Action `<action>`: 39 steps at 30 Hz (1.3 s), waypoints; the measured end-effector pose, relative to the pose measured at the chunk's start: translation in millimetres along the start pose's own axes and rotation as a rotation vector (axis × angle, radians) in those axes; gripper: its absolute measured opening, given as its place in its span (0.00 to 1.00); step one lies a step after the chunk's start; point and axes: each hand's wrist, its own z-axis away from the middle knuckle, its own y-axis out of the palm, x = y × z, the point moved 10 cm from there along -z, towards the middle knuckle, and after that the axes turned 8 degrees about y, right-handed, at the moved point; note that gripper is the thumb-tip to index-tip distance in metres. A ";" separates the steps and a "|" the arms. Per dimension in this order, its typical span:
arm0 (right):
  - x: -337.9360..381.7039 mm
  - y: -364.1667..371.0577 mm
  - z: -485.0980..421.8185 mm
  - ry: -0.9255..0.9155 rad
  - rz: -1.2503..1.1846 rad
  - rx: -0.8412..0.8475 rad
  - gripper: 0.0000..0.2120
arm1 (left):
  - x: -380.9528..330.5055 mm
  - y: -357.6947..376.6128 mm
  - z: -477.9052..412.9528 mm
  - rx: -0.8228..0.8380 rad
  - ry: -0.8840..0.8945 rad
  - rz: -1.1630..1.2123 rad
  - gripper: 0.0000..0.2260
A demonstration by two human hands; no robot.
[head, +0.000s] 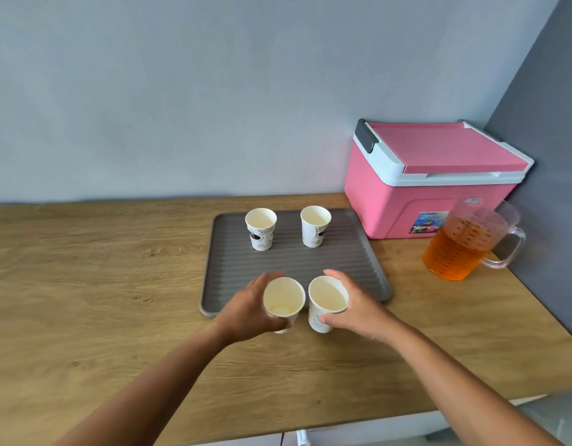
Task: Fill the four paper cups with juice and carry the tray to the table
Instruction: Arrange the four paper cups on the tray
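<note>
the left hand [249, 307] grips one empty cup [283, 300] and the right hand [355, 304] another cup [326, 300], both over the tray's [220, 252] near edge. squeezed thin paper could buckle or tip when set down. two cups [261, 228] stand near the far edge; the juice jug [461, 243] waits off the tray's right edge.

- The grey ribbed plastic tray's [288, 262] near edge is partly hidden behind both hands.
- The label on the pink plastic cooler box [403, 201] is too small to read, partly hidden by the clear plastic jug of orange juice [455, 249].
</note>
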 end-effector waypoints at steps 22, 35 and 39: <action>3.7 -28.1 -84.8 0.084 -0.041 -0.114 0.53 | 48.2 -42.2 -53.0 -0.158 -0.180 0.057 0.51; -30.0 -147.0 37.6 0.103 -0.351 -0.736 0.12 | -98.6 -80.0 -48.6 -0.397 0.221 0.115 0.12; -63.7 -184.2 87.7 0.178 -0.364 -0.855 0.10 | -141.8 -30.1 -68.5 -0.249 0.274 0.228 0.10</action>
